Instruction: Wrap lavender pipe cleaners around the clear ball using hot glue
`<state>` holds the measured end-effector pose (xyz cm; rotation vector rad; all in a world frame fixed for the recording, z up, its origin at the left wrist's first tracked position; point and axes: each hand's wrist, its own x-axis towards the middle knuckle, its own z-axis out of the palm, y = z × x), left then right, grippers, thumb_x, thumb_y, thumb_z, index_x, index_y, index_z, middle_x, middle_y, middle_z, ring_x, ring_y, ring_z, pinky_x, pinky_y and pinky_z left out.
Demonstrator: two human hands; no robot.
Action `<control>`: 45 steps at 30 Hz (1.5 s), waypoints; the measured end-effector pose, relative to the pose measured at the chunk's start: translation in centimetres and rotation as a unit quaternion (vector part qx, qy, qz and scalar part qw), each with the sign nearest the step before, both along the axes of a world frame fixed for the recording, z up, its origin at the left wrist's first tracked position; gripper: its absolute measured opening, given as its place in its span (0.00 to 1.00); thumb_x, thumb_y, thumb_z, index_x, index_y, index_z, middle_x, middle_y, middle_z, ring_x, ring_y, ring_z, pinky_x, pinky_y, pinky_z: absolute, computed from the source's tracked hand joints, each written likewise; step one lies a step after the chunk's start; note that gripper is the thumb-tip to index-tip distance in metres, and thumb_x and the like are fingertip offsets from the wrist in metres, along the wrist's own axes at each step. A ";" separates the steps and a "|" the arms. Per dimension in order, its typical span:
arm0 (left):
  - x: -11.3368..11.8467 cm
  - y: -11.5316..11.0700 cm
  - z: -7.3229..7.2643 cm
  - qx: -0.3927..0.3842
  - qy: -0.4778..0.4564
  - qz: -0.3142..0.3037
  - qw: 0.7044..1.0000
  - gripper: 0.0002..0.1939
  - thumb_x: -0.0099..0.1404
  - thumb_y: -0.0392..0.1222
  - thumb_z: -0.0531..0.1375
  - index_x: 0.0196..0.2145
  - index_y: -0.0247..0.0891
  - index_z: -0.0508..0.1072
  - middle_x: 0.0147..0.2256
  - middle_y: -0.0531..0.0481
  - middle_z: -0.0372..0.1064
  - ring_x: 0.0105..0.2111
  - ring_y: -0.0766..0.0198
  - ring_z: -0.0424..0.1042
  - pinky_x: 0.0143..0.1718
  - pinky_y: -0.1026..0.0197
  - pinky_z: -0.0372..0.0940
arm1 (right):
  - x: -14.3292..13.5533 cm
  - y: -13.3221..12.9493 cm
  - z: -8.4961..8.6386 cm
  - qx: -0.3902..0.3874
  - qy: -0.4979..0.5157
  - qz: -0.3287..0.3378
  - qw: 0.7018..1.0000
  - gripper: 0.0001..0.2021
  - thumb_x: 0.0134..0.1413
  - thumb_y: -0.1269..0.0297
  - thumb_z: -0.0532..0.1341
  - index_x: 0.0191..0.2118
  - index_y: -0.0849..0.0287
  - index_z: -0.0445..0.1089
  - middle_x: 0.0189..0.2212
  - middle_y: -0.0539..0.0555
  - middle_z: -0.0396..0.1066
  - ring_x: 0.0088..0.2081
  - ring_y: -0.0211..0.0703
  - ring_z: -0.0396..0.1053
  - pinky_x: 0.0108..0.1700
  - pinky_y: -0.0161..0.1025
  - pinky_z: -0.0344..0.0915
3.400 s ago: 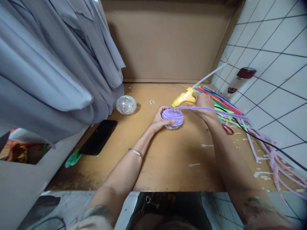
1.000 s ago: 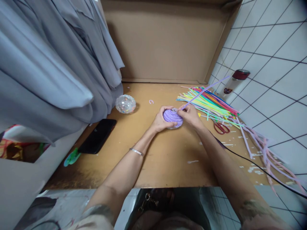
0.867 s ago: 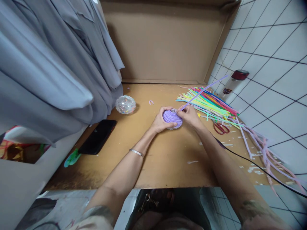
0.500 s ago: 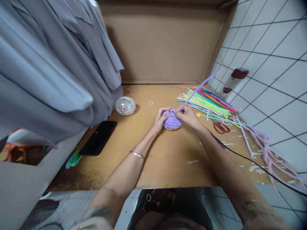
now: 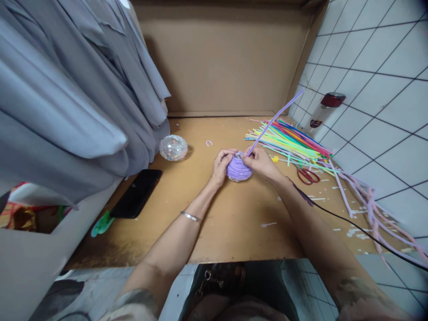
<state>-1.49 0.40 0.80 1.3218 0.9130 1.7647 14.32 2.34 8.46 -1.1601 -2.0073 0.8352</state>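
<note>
This looked like a small craft corner, possibly in a home: coloured pipe cleaners (image 5: 294, 142) and scissors (image 5: 308, 176) lay on the table (image 5: 230, 223), with tiled wall (image 5: 377, 98) (white, dark-jointed) to its right.

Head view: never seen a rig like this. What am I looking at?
No machine here: a person works with two bare hands. One camera, worn on the head, looks forward and down, so the arms enter from the bottom.

The left hand holds the side of a purple-wrapped ball. The right hand pinches a long purple strand at the ball's top.

On the table, to the left, are a clear ball and a black phone. To the right are a bundle of colored strands and red-handled scissors.
</note>
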 end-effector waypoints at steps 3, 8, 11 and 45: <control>0.1 0.0 0.0 -0.004 -0.001 0.004 1.000 0.16 0.61 0.58 0.63 0.35 0.42 0.72 0.44 0.47 0.77 0.52 0.54 0.73 0.59 0.50 0.63 | -0.1 -0.2 0.2 -0.005 -0.001 -0.002 1.000 0.02 0.42 0.65 0.58 0.25 0.56 0.65 0.18 0.45 0.59 0.24 0.36 0.57 0.28 0.35 0.52; 0.2 0.0 -0.1 -0.001 -0.006 0.004 1.000 0.16 0.61 0.57 0.64 0.34 0.42 0.72 0.43 0.47 0.77 0.52 0.55 0.73 0.58 0.50 0.62 | -0.2 -0.5 0.5 -0.017 -0.008 -0.004 1.000 0.02 0.42 0.65 0.58 0.25 0.56 0.65 0.19 0.45 0.60 0.24 0.37 0.58 0.28 0.36 0.52; 0.3 0.0 -0.1 -0.011 -0.019 0.010 1.000 0.16 0.60 0.56 0.64 0.33 0.41 0.72 0.43 0.47 0.78 0.50 0.55 0.74 0.57 0.51 0.63 | -0.2 -0.6 0.6 -0.019 -0.006 -0.001 1.000 0.02 0.42 0.65 0.57 0.25 0.56 0.64 0.18 0.45 0.59 0.24 0.37 0.57 0.28 0.36 0.51; -0.1 -0.5 -0.3 0.008 -0.012 -0.012 1.000 0.21 0.57 0.58 0.69 0.37 0.40 0.73 0.47 0.43 0.77 0.54 0.53 0.73 0.59 0.50 0.63 | -0.3 -0.7 0.8 -0.030 -0.022 0.004 0.999 0.04 0.40 0.62 0.57 0.26 0.56 0.64 0.19 0.45 0.56 0.24 0.36 0.55 0.27 0.36 0.51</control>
